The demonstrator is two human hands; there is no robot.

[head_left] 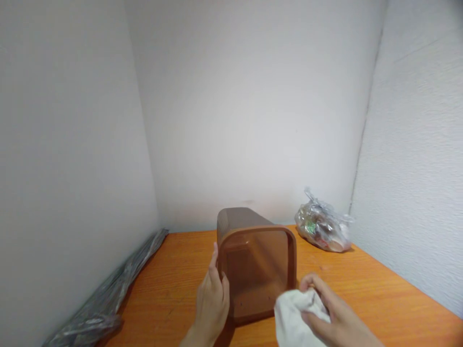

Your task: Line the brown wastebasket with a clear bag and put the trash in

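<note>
A brown plastic bin lies tipped on its side on the wooden table, its open mouth facing me. My left hand grips the bin's left side near the rim, thumb at the edge and fingers along the outer wall. In front of the bin's lower right corner, my right hand is closed on a bunched white cloth. The cloth hangs below the fingers and runs out of the bottom of the view. Some fingers of my right hand are hidden behind the cloth.
A knotted clear plastic bag with mixed waste stands at the back right of the orange-brown table. Along the left wall lies a long, folded grey plastic bag. White walls enclose the table on three sides.
</note>
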